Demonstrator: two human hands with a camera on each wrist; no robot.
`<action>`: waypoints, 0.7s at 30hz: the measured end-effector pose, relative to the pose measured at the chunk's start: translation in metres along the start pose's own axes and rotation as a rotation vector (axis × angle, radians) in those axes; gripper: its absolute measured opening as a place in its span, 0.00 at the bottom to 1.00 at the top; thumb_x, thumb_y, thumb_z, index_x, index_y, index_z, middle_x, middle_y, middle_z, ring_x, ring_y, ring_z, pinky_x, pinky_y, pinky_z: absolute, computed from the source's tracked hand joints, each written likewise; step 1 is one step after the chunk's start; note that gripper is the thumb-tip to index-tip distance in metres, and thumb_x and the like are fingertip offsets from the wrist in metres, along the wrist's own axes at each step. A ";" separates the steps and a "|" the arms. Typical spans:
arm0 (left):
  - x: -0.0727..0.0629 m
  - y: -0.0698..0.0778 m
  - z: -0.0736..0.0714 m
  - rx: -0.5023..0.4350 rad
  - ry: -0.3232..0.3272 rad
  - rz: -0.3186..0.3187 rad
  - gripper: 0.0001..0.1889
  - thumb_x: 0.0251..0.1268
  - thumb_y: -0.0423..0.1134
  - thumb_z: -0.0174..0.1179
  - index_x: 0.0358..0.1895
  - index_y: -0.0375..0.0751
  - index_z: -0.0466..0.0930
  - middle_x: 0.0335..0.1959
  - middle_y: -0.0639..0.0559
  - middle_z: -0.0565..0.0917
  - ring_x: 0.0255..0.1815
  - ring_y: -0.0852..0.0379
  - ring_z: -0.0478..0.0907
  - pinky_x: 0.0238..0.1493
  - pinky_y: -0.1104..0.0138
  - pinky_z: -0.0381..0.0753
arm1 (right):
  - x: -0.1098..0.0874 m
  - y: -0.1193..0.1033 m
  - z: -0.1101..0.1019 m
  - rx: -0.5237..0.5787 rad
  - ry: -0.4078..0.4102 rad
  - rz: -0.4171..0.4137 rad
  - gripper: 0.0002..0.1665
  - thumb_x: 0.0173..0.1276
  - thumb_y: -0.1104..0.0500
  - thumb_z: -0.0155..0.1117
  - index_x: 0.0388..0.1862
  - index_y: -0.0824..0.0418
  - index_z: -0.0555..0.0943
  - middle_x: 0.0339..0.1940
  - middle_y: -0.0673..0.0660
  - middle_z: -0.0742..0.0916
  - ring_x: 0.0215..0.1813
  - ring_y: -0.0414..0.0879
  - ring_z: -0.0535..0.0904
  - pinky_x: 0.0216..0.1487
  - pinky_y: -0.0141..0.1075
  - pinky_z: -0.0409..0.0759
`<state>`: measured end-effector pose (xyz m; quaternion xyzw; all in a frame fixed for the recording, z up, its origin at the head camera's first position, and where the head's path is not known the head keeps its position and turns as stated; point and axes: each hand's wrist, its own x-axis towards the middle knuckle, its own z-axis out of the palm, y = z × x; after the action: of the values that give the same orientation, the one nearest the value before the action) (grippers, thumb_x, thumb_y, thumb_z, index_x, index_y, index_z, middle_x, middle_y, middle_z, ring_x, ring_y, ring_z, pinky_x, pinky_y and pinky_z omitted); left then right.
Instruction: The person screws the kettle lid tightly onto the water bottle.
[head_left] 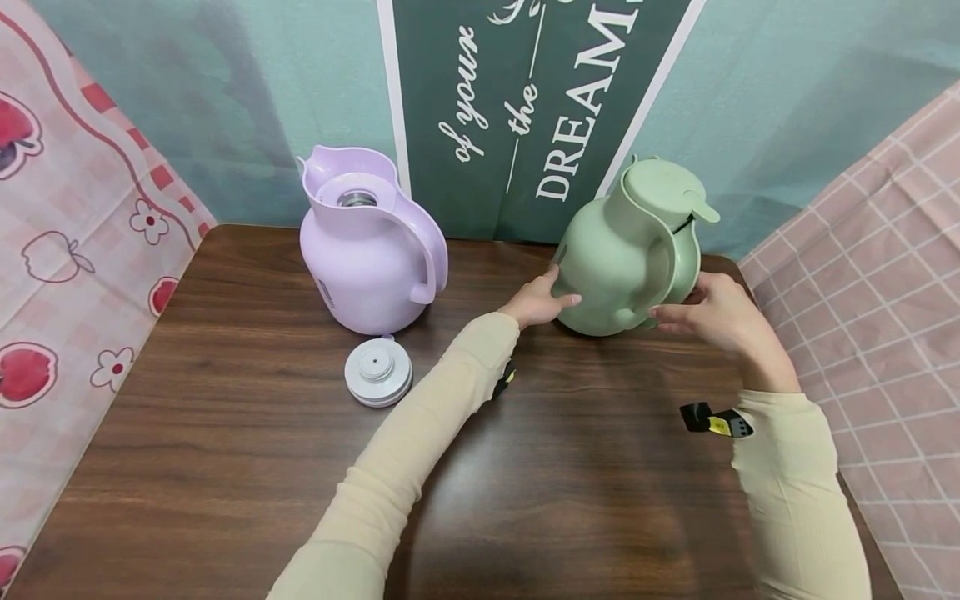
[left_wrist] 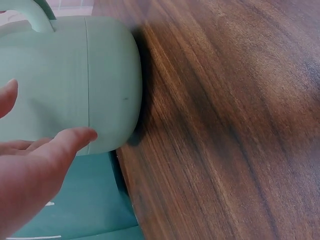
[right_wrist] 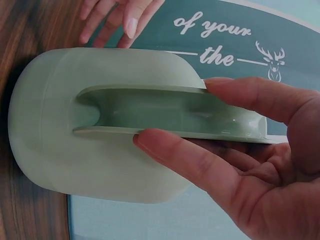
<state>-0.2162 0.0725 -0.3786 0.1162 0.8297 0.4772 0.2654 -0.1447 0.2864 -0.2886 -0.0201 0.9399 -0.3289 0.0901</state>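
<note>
A green vacuum jug [head_left: 611,258] with its lid [head_left: 663,187] on stands upright at the back right of the table. My left hand [head_left: 536,300] is at its left side, thumb spread from the extended fingers, close against the lower body. In the left wrist view this hand [left_wrist: 37,170] reaches alongside the jug's base [left_wrist: 115,85]. My right hand [head_left: 712,312] holds the jug's handle [head_left: 684,262] from the right. Its fingertips lie on both edges of the hollow handle [right_wrist: 165,112] in the right wrist view.
A lilac vacuum jug [head_left: 363,258] without its lid stands at the back left, mouth uncovered. In front of it a round white stopper [head_left: 378,372] lies on the brown wooden table [head_left: 225,467]. Behind hangs a green cloth with white lettering [head_left: 517,108]; patterned cloths border both sides.
</note>
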 end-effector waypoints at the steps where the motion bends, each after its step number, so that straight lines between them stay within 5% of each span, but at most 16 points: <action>1: -0.001 0.000 0.000 0.004 -0.003 0.001 0.38 0.67 0.50 0.50 0.72 0.44 0.41 0.72 0.51 0.48 0.71 0.55 0.47 0.65 0.63 0.52 | 0.000 0.000 0.000 0.004 -0.002 -0.002 0.23 0.58 0.55 0.67 0.46 0.69 0.75 0.28 0.61 0.86 0.26 0.39 0.82 0.29 0.31 0.76; 8: -0.009 -0.001 -0.001 0.023 0.012 0.018 0.34 0.68 0.48 0.50 0.71 0.42 0.46 0.71 0.49 0.53 0.70 0.54 0.49 0.65 0.62 0.53 | -0.004 0.002 0.001 -0.050 0.019 -0.035 0.22 0.59 0.54 0.65 0.46 0.68 0.75 0.29 0.61 0.85 0.25 0.38 0.81 0.28 0.33 0.75; 14: -0.016 -0.003 -0.002 0.055 0.040 0.016 0.32 0.67 0.47 0.51 0.70 0.41 0.53 0.68 0.47 0.60 0.68 0.51 0.55 0.63 0.61 0.58 | -0.010 0.003 0.007 -0.170 0.075 -0.045 0.22 0.60 0.50 0.63 0.42 0.67 0.77 0.30 0.63 0.85 0.28 0.47 0.78 0.26 0.39 0.72; 21: -0.028 -0.005 -0.004 0.132 0.046 0.001 0.31 0.66 0.48 0.51 0.68 0.39 0.57 0.65 0.45 0.64 0.67 0.49 0.56 0.61 0.60 0.60 | -0.019 0.003 0.015 -0.193 0.043 -0.015 0.23 0.62 0.48 0.61 0.43 0.66 0.77 0.38 0.68 0.84 0.28 0.49 0.82 0.29 0.43 0.76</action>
<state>-0.1948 0.0544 -0.3719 0.1227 0.8651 0.4242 0.2378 -0.1234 0.2817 -0.2992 -0.0284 0.9687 -0.2379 0.0649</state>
